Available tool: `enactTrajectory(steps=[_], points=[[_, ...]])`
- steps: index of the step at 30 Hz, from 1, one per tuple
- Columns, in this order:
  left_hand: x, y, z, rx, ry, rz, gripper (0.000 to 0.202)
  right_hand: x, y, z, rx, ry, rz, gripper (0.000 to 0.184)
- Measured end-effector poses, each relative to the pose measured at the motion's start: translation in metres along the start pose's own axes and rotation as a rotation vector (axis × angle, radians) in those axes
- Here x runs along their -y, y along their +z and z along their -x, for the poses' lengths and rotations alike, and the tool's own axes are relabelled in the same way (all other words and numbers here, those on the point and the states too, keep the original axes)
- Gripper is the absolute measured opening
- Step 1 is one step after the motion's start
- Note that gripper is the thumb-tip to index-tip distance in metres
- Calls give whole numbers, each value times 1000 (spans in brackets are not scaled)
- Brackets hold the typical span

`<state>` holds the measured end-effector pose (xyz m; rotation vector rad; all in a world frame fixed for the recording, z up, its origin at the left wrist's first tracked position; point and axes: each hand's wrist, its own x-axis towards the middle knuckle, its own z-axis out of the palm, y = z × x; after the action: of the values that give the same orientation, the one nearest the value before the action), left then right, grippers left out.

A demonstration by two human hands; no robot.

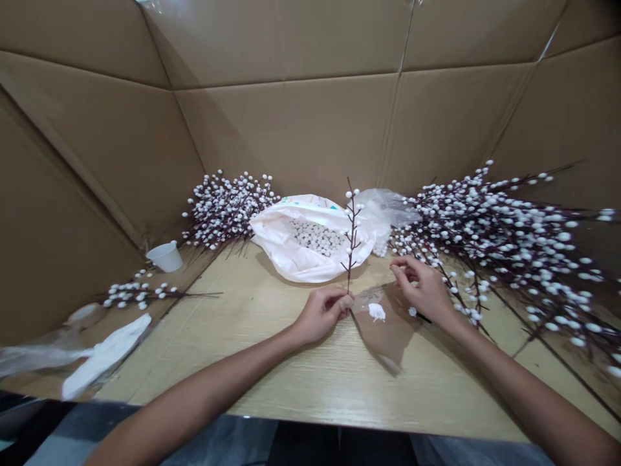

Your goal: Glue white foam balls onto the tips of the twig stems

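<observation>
Two forearms (208, 391) are held across the near edge of the table (272, 375) in the head view. Above its middle, a sparsely berried twig (352, 239) is pinched upright by the left hand (320, 315). The right hand (425, 290) is curled near a brownish sheet (385, 340); whether anything is gripped cannot be told. Toward the far edge, pale beads (315, 238) are held in a white bag (286, 264).

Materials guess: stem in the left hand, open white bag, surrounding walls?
Stem in the left hand: possibly plastic or coated wire, thin yet standing upright; finish unclear.
White bag: probably plastic film, slightly glossy, given its soft, crinkled folds.
Walls: likely cardboard, brown, mostly matte, with straight fold creases.
</observation>
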<state>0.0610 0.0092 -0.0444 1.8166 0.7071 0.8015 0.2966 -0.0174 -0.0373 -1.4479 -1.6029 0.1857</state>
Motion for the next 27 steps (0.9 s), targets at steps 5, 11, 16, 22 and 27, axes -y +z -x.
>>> enactTrajectory(steps=[5, 11, 16, 22, 27], points=[[-1, 0, -1, -5, 8, -8, 27, 1, -2, -1, 3, -102, 27, 13], [-1, 1, 0, -8, 12, -18, 27, 4, -2, -1, -21, -221, 77, 12], [0, 0, 0, -1, 9, -31, 29, 0, -1, 0, -6, -207, 52, 19], [0, 1, 0, -2, 6, -23, 31, -4, -2, -1, -39, -115, -19, 25], [-1, 1, -1, -12, 16, -21, 31, -2, -1, -1, -42, -60, -33, 18]])
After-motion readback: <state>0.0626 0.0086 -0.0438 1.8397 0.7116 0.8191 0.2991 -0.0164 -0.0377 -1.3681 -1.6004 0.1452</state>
